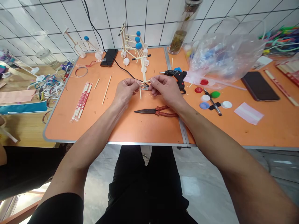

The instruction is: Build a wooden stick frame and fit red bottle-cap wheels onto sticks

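Both hands pinch a short wooden stick [146, 81] that lies crosswise between my fingertips. My left hand [127, 90] is closed on its left end, and my right hand [164, 86] on its right end. Just below, a second short stick [140, 92] points toward me; whether it is joined to the first I cannot tell. Directly behind my hands stands a stick-built model [143, 67] with blue balls and white caps as wheels. Long-nose pliers [155, 111] with red handles lie nearer me, partly beside my right wrist. A black and orange glue gun [178, 77] rests right of my right hand.
Wrapped chopsticks [81, 101] and loose sticks [106, 89] lie left. Behind are a phone [109, 58], a cable [125, 67] and a smaller stick model [85, 46]. Bottle caps [205, 98], a marker [212, 102], another phone [260, 86] and a plastic bag [224, 56] occupy the right.
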Available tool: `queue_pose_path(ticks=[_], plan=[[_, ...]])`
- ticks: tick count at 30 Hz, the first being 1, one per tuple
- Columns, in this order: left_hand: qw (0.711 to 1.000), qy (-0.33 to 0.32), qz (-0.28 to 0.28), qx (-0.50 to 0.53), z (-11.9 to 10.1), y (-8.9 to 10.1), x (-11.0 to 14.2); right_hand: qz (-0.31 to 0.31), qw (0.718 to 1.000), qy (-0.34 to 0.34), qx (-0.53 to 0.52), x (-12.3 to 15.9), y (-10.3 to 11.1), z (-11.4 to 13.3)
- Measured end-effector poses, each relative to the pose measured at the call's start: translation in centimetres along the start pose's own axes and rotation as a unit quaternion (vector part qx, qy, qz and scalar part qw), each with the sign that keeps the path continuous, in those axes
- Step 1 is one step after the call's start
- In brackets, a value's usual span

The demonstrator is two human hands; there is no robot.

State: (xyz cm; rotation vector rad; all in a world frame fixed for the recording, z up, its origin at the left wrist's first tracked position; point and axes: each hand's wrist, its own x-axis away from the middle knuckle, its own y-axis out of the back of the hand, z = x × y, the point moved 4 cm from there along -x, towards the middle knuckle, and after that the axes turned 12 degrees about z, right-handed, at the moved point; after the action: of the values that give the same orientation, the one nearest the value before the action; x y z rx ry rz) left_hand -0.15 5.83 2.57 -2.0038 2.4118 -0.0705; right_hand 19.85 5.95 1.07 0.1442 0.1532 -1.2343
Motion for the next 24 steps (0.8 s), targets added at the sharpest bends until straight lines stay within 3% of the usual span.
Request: queue_pose_path(ticks=[9,18,24], plan=[[0.999,0.006,0.041,0.020,0.1,-0.2,0.3,-0.024,0.999,-0.012,0.026,0.2,-0.2,0.8],[0.991,0.045,0.121,0.032,0.2,-0.5,0.3,0.027,0.999,-0.023,0.026,0.6,-0.8,1.4],[0.993,0.048,0.109,0.027,0.2,-0.5,0.3,0.041,0.998,-0.024,0.033,0.5,-1.1,1.0]])
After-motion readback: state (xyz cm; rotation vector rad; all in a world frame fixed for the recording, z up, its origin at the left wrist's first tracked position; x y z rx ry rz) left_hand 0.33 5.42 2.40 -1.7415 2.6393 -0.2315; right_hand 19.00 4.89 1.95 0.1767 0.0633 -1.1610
